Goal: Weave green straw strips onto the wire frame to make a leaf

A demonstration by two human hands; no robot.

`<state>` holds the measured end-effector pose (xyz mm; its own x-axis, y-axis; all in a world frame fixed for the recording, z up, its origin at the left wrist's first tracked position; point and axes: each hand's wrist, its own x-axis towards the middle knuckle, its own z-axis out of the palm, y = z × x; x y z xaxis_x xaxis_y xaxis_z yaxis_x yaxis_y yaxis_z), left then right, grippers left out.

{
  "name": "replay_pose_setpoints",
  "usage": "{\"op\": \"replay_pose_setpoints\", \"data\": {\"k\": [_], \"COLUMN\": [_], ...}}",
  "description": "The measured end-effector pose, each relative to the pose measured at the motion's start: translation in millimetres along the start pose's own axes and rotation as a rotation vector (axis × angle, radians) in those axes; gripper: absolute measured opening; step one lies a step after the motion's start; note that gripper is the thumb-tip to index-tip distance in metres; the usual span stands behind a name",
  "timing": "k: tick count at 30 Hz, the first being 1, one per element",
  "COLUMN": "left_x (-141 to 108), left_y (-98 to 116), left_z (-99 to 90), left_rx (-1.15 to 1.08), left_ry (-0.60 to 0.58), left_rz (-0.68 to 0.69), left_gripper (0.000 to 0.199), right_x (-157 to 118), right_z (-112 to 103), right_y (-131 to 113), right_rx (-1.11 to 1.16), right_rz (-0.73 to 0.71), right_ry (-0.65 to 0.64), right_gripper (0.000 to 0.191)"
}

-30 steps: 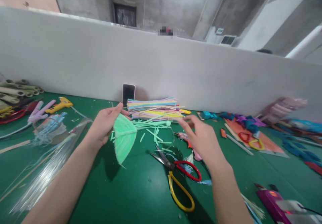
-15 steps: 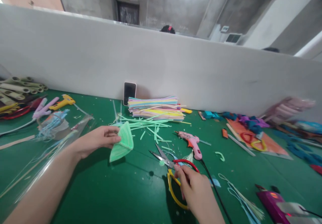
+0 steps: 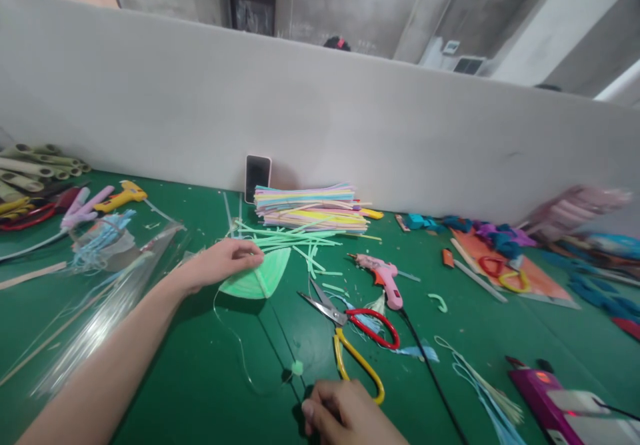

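My left hand (image 3: 227, 262) is closed on a light green, ribbed fan-shaped piece (image 3: 260, 277), held above the green table by its upper edge. Thin dark lines, a thread and perhaps its shadow, stretch from the piece toward my right hand (image 3: 350, 415). A small green bead (image 3: 297, 367) sits along that line. My right hand is low in the view, fingers pinched together, apparently on the thread's end. Scissors (image 3: 340, 318) with one red and one yellow handle lie spread on the table beyond it. A pale clear thread (image 3: 240, 345) curls below the piece.
Behind lie green strips (image 3: 295, 238), a bundle of pastel strips (image 3: 310, 208) and an upright phone (image 3: 258, 178). A pink glue gun (image 3: 383, 278) rests right of centre, its black cord running forward. A yellow glue gun (image 3: 123, 196) and clear plastic wrap (image 3: 110, 318) are left.
My right hand has let go of the scissors, which now lie on the table, and moved down toward me. My left hand has shifted right and turned the green piece flatter.
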<state>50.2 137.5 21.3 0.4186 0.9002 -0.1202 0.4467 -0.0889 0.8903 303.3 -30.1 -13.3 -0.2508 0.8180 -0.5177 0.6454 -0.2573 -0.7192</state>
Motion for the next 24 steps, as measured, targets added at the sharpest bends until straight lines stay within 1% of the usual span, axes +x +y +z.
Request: {"op": "replay_pose_setpoints", "data": {"k": [2,5,9,11,14,18,24], "left_x": [1,3,8,10,13,14,12], "left_y": [-1,-6,-14,-17,-21,-20,-11], "left_z": [-0.9,0.9,10.8,16.4,21.9,22.7,23.5], "left_rx": [0.011,-0.015,-0.078,-0.103,-0.113,-0.094,-0.055], "left_ry": [-0.014,-0.036,-0.041,-0.053,-0.077,-0.089,-0.073], "left_rz": [-0.012,-0.038,-0.047,-0.037,-0.023,-0.024,-0.013], "left_gripper": [0.023,0.026,0.044,0.047,0.040,0.030,0.028], "right_x": [5,11,16,18,21,21,22], "right_z": [4,9,9,8,5,3,7], "right_y": [8,15,12,8,6,10,19], "right_rx": [0.043,0.093,0.133,0.149,0.204,0.280,0.317], "right_rz": [0.042,0.095,0.091,0.071,0.056,0.049,-0.004], "right_ry": [-0.031,-0.116,-0.277,-0.323,-0.353,-0.387,-0.436], "right_gripper": [0.030,0.030,0.026,0.024,0.030,0.041,0.048]}}
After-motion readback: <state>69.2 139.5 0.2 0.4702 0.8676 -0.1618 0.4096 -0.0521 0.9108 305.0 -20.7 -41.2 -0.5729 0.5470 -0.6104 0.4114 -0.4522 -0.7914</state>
